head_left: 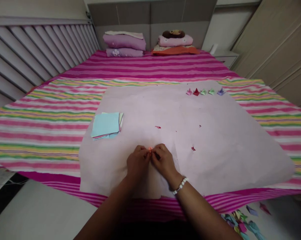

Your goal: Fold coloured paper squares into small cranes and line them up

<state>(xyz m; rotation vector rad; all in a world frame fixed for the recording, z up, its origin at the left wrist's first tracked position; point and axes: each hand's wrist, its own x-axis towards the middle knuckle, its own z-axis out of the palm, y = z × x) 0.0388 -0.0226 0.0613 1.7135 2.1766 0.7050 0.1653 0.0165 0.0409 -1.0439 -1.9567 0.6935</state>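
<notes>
Between both hands (150, 160), orange paper bit (150, 149) mostly hidden.

Soft, even indoor light, rather dim and pink-tinged, with no hard glare. The left hand (137, 162) and right hand (163, 161) cast only a faint shadow on the pale sheet (215, 150) beneath them. The small orange piece (150, 149) pinched between them is blurred. Far from the hands, lines bow at the frame edges; behind the hands, the lower edge falls dark.

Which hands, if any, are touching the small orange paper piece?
Touching, both: the head view shows fingertips of the left hand and right hand closed on the orange paper piece, no gap.
</notes>
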